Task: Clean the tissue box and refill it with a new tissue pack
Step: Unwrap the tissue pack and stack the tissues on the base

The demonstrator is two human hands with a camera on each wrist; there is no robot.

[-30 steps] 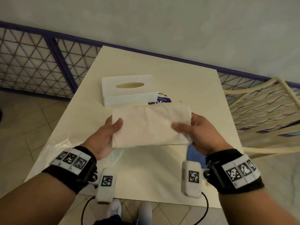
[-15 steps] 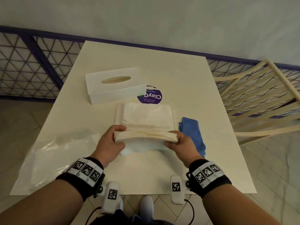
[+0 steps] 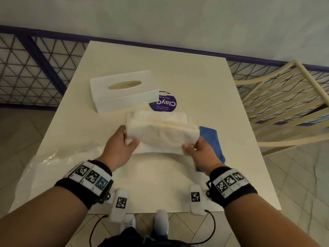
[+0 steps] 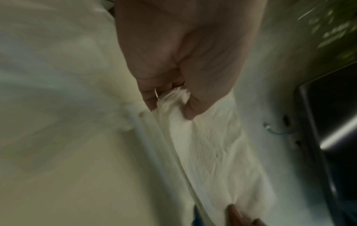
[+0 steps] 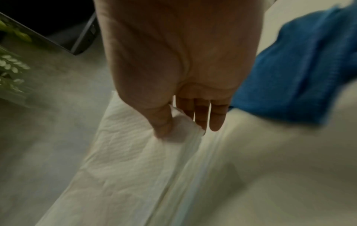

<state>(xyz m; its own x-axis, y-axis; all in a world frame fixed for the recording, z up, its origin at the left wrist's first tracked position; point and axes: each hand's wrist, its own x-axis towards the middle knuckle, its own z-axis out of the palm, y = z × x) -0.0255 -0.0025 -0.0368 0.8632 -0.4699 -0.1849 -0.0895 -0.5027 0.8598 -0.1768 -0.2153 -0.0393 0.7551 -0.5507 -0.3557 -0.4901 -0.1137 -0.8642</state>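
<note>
So the tissue stack (image 3: 162, 138) was up off the table (image 3: 195, 77), held flat just in front of the tissue box (image 3: 124, 90), which sat empty with its slot facing up. The left hand (image 3: 118, 148) pinched the stack's left end, thumb on top and fingers curled underneath. The right hand (image 3: 202, 152) did the same on the right end, thumb pressed on top and the other fingers fairly straight below it. My guess is the two-ended grip was there to stop the loose sheets sagging or fanning out before loading. A bit more tissue lay between the held stack and the box. Right of the stack sat a blue cloth (image 3: 211, 139), probably the wiping rag. A clear plastic wrapper (image 3: 51, 166) lay left of the stack, and a purple sticker (image 3: 164, 103) showed beside the box.
</note>
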